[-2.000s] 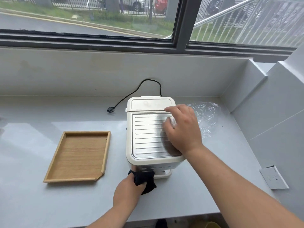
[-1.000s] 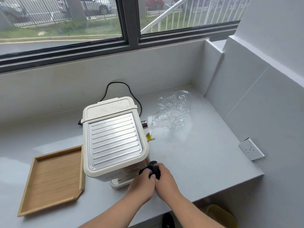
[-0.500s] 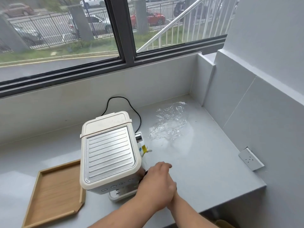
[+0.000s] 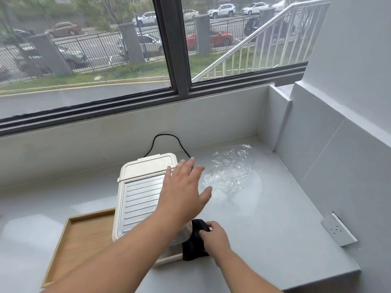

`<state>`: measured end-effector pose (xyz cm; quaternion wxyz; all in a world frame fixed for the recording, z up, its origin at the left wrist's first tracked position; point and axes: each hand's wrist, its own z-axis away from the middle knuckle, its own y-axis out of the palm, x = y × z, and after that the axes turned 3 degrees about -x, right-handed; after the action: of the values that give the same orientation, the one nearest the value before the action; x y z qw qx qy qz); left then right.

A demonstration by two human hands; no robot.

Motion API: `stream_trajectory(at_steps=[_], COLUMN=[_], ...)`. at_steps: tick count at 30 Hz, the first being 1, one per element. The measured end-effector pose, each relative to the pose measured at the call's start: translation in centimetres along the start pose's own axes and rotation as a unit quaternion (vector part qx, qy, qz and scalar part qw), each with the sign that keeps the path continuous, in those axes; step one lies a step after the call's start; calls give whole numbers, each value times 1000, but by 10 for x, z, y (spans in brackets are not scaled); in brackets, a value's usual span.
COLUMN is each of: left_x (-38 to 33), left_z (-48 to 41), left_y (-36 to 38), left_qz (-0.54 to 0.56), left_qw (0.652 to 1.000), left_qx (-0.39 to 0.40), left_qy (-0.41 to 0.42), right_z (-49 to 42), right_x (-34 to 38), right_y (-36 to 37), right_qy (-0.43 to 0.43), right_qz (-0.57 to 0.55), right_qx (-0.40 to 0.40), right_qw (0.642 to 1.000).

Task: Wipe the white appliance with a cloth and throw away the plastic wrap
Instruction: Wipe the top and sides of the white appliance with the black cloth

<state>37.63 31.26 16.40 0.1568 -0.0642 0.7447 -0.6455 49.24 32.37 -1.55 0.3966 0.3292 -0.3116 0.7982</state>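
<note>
The white appliance [image 4: 139, 191], with a ribbed metal top, stands on the grey counter [image 4: 275, 233]. My left hand [image 4: 184, 191] hovers over its right top edge with fingers spread and straight, holding nothing. My right hand [image 4: 215, 237] grips a dark cloth [image 4: 193, 242] against the appliance's front right corner. Crumpled clear plastic wrap [image 4: 230, 168] lies on the counter to the right of the appliance, beyond my left fingertips and apart from them.
A wooden tray [image 4: 82, 240] lies left of the appliance. A black power cord [image 4: 167, 137] loops behind it against the back wall. A white socket plate [image 4: 337, 229] sits on the right wall. The counter's front edge runs near my right forearm.
My left hand has let go of the cloth and risen over the appliance's top toward the wrap. My right hand now holds the cloth alone. The view tilted upward.
</note>
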Motion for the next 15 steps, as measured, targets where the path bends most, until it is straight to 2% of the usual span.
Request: stream_trajectory(at_steps=[7,15], left_x=[84,120], left_z=[-4,10], left_y=[-17,0], left_qz=[-17,16], left_qw=[991,987], left_qx=[-8,-3], left_qy=[-131,-157], right_z=[-19,-47], right_x=[7,19], right_y=[5,5], right_qy=[66,99], right_qz=[-103,-156], right_qx=[28,63], right_qw=[992,981])
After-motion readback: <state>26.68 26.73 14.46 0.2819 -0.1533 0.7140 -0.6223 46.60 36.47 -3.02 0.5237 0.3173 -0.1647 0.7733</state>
